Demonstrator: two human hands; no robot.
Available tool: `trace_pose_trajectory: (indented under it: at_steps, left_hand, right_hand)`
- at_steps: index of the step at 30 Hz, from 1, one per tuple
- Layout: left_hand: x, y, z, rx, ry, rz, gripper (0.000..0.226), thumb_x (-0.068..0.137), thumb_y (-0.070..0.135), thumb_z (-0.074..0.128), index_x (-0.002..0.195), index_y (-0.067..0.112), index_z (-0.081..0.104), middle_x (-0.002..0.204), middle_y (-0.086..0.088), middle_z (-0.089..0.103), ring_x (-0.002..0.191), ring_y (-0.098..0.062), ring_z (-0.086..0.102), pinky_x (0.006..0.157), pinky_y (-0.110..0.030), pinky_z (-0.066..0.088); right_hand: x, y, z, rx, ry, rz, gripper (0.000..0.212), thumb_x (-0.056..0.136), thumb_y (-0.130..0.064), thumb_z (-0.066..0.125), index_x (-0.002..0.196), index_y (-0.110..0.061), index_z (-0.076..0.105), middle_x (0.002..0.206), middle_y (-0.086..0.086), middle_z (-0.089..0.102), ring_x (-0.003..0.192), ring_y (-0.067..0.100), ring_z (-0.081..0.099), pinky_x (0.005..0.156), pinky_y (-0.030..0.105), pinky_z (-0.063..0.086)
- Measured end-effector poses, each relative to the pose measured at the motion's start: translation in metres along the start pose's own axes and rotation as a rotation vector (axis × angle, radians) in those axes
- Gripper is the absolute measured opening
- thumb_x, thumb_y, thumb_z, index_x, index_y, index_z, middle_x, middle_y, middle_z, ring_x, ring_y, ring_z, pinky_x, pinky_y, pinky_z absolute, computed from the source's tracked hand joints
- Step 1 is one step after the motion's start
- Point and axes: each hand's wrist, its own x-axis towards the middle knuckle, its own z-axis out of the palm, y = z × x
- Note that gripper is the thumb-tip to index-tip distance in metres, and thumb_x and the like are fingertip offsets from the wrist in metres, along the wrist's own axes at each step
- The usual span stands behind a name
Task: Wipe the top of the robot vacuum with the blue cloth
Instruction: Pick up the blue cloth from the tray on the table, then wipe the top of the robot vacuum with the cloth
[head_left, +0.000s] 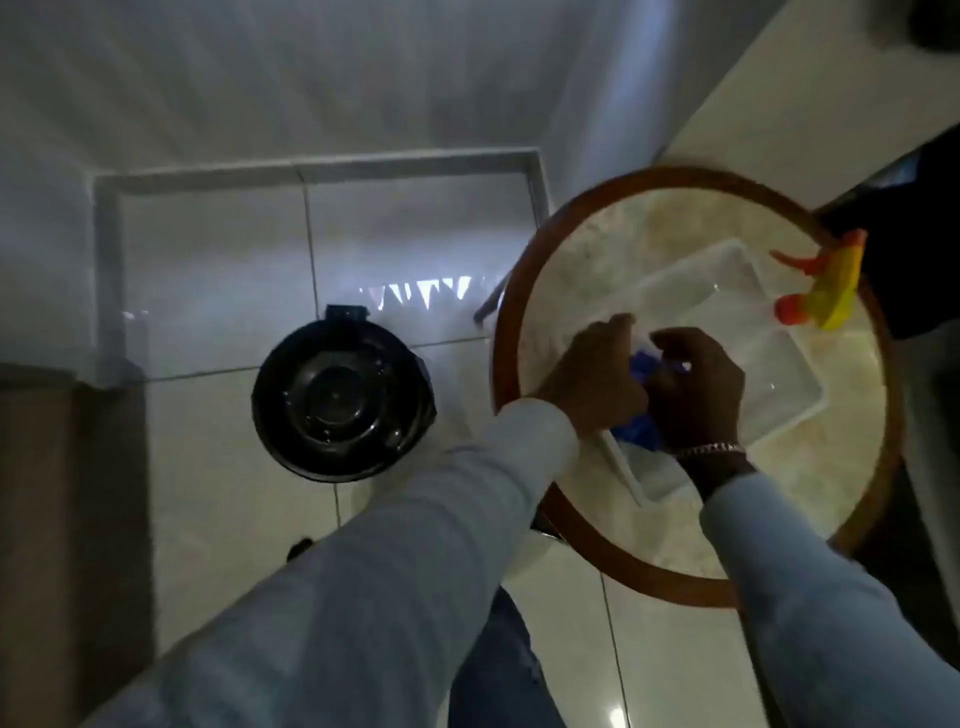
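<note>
The black round robot vacuum (340, 397) sits on the white tiled floor, left of a round table. Both of my hands are over the table, above the near end of a clear plastic tray (753, 332). My left hand (597, 379) and my right hand (696, 389) are closed together on the blue cloth (641, 400), which shows between and below them. The cloth is mostly hidden by my fingers. The vacuum lies well apart from both hands, lower down and to the left.
The round table (571, 249) has a marbled top and a brown wooden rim. A yellow spray bottle with an orange nozzle (826, 291) stands at its right edge. A brown cabinet (62, 519) is at the left, white walls behind.
</note>
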Motion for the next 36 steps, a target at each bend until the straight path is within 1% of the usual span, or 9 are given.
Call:
trace_pose_trajectory:
  at_steps: [3,7,14,18,21,25,29,32,36]
  left_hand:
    - [0.023,0.003,0.03,0.126,-0.183,-0.051,0.073,0.074,0.013,0.069,0.134,0.002,0.03,0.129,-0.025,0.046,0.12,-0.042,0.045,0.099,-0.049,0.046]
    - [0.047,-0.003,0.064,0.204,-0.113,-0.13,0.075,0.073,0.019,0.071,0.134,0.009,0.029,0.131,-0.023,0.041,0.119,-0.043,0.042,0.097,-0.054,0.045]
    - [0.065,-0.02,0.069,0.117,-0.017,-0.165,0.037,0.079,0.014,0.066,0.112,0.007,0.052,0.115,-0.018,0.059,0.105,-0.035,0.057,0.09,-0.044,0.051]
    - [0.039,-0.009,0.049,-0.147,0.102,-0.02,0.038,0.073,0.007,0.068,0.11,0.004,0.06,0.108,-0.016,0.067,0.1,-0.03,0.063,0.086,-0.04,0.056]
    - [0.013,-0.012,0.017,-0.364,0.153,0.081,0.04,0.073,-0.002,0.065,0.111,0.007,0.061,0.107,-0.014,0.069,0.098,-0.027,0.065,0.084,-0.035,0.057]
    - [-0.021,-0.041,-0.034,-0.491,0.264,0.145,0.04,0.076,-0.005,0.065,0.114,0.009,0.061,0.109,-0.007,0.068,0.104,-0.019,0.064,0.09,-0.029,0.055]
    - [-0.05,-0.096,-0.095,-0.486,0.427,0.14,0.04,0.077,-0.002,0.068,0.115,0.009,0.061,0.1,0.008,0.064,0.093,0.0,0.062,0.082,-0.013,0.052]
    - [-0.066,-0.146,-0.125,-0.432,0.517,0.139,0.038,0.078,0.003,0.068,0.115,0.009,0.061,0.096,0.019,0.06,0.089,0.013,0.06,0.078,-0.007,0.049]
    - [-0.07,-0.233,-0.152,-0.136,0.585,0.036,0.063,0.081,0.035,0.07,0.136,0.013,0.046,0.129,-0.002,0.059,0.117,-0.002,0.052,0.095,-0.009,0.043]
  right_hand:
    - [-0.002,0.035,0.007,0.016,0.051,0.23,0.037,0.075,-0.004,0.066,0.111,-0.002,0.056,0.113,0.021,0.061,0.103,0.036,0.056,0.086,0.04,0.044]
    - [0.002,0.064,0.025,0.081,-0.039,0.421,0.06,0.076,-0.017,0.073,0.126,-0.003,0.044,0.126,0.02,0.055,0.112,0.036,0.053,0.094,0.046,0.046]
    - [0.008,0.079,0.033,0.29,-0.042,0.563,0.067,0.076,-0.02,0.075,0.134,-0.01,0.043,0.121,0.017,0.061,0.108,0.031,0.059,0.096,0.05,0.05]
    - [0.0,0.067,0.002,0.548,0.023,0.406,0.034,0.072,-0.021,0.075,0.105,-0.02,0.066,0.103,0.006,0.07,0.094,0.021,0.068,0.079,0.033,0.058]
    - [-0.001,0.039,-0.01,0.779,-0.02,0.354,0.019,0.075,-0.011,0.069,0.085,-0.027,0.068,0.084,-0.006,0.074,0.084,0.011,0.072,0.068,0.023,0.057]
    - [-0.007,-0.023,0.005,0.918,-0.244,0.202,0.034,0.08,-0.007,0.063,0.112,-0.012,0.053,0.106,0.008,0.063,0.093,0.013,0.068,0.076,0.034,0.057]
    - [-0.022,-0.095,0.055,1.096,-0.521,0.128,0.068,0.069,-0.012,0.069,0.132,-0.007,0.046,0.125,0.013,0.063,0.109,0.026,0.066,0.08,0.036,0.059]
    - [-0.028,-0.129,0.112,1.106,-0.563,0.289,0.062,0.065,-0.005,0.068,0.125,-0.005,0.055,0.114,0.013,0.068,0.1,0.026,0.069,0.078,0.035,0.06]
    - [-0.03,-0.144,0.188,0.965,-0.508,0.332,0.033,0.077,0.004,0.067,0.089,-0.027,0.064,0.096,-0.002,0.072,0.093,0.02,0.069,0.074,0.029,0.06]
